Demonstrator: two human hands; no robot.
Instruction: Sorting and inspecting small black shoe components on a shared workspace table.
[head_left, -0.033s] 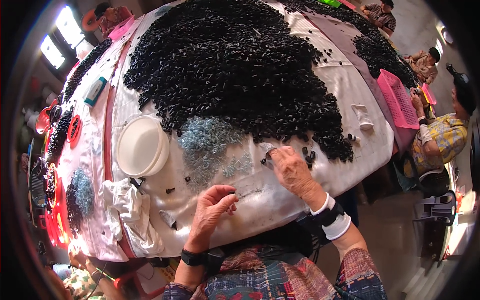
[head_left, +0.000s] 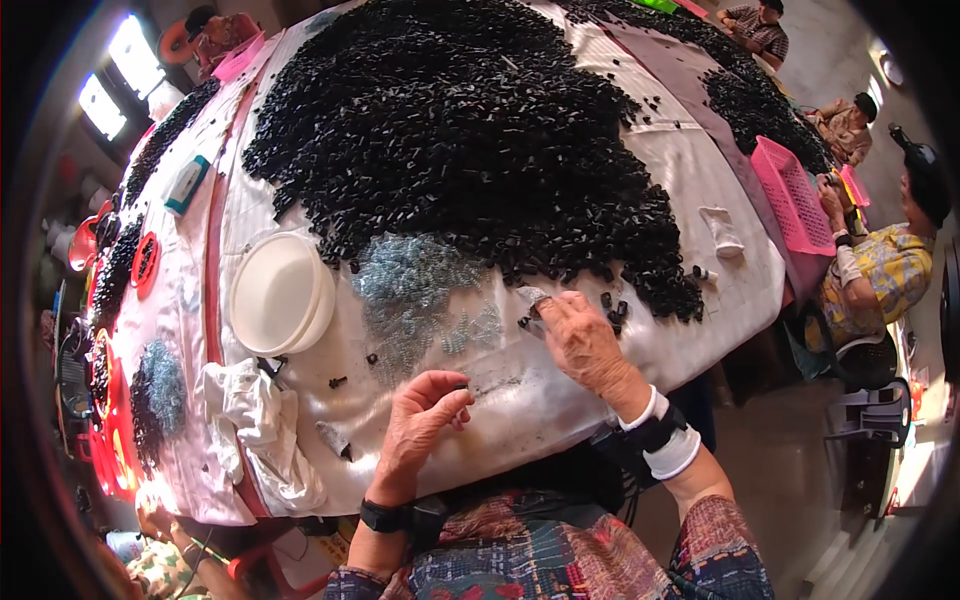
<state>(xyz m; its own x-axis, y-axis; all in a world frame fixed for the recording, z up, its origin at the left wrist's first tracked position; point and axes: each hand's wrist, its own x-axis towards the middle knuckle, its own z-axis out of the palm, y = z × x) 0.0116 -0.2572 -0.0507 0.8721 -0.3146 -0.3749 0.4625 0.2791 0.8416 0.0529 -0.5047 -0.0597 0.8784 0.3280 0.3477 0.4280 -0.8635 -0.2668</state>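
We see a small black part (head_left: 462,386) pinched at the fingertips of the left hand (head_left: 422,420), low over the white-covered table (head_left: 560,400) near its front edge. Our right hand (head_left: 580,340) lies just beside it, fingers curled over a few loose black pieces (head_left: 524,322); whether it grips any we cannot tell. Behind lie a patch of silvery screws (head_left: 410,280) and a huge black heap of parts (head_left: 450,130). White bowls (head_left: 280,292) sit left, a crumpled cloth (head_left: 255,410) below them, a pink basket (head_left: 790,195) far right.
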